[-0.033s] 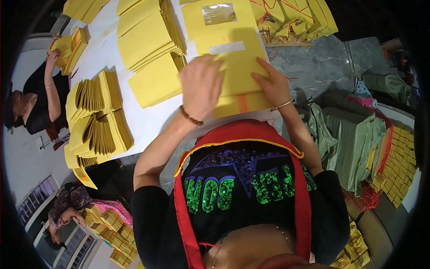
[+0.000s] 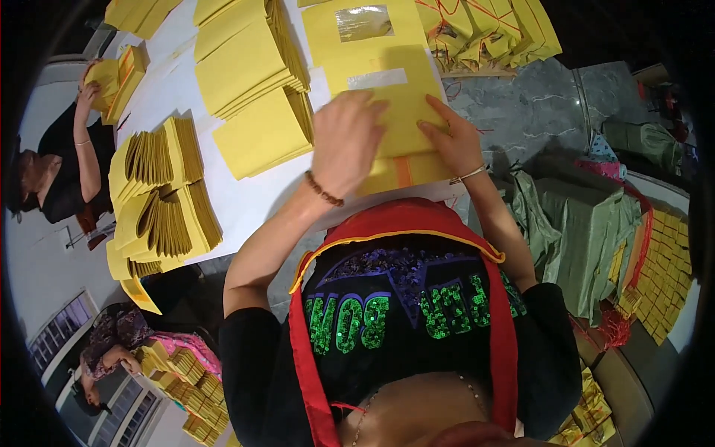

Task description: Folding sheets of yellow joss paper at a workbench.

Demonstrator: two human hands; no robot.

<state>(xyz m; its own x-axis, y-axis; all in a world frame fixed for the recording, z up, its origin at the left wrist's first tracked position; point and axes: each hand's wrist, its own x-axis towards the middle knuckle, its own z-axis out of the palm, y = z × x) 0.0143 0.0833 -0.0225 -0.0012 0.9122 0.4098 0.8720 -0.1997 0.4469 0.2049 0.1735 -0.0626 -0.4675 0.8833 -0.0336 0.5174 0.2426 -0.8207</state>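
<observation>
A yellow paper sheet (image 2: 406, 112) lies in front of me on the table, with a folded yellow bundle crossed by an orange strip (image 2: 403, 171) at its near edge. My left hand (image 2: 346, 141), slightly blurred, rests over the left part of the paper with fingers bent and apart. At the right edge, my right hand (image 2: 456, 141) lies with thumb and forefinger spread on the paper; its other fingers are partly hidden. Farther up are a silvery rectangular patch (image 2: 364, 23) and a pale strip (image 2: 377, 78).
Stacks of folded yellow paper (image 2: 257, 130) stand left of my hands on the white table (image 2: 246, 205). Fanned yellow bundles (image 2: 160, 190) sit at its left edge. A co-worker's hand (image 2: 88, 93) holds yellow paper. Green wrapped packages (image 2: 581, 223) stand at the right.
My left hand has shifted a little to the right across the yellow paper. My right hand stays in place.
</observation>
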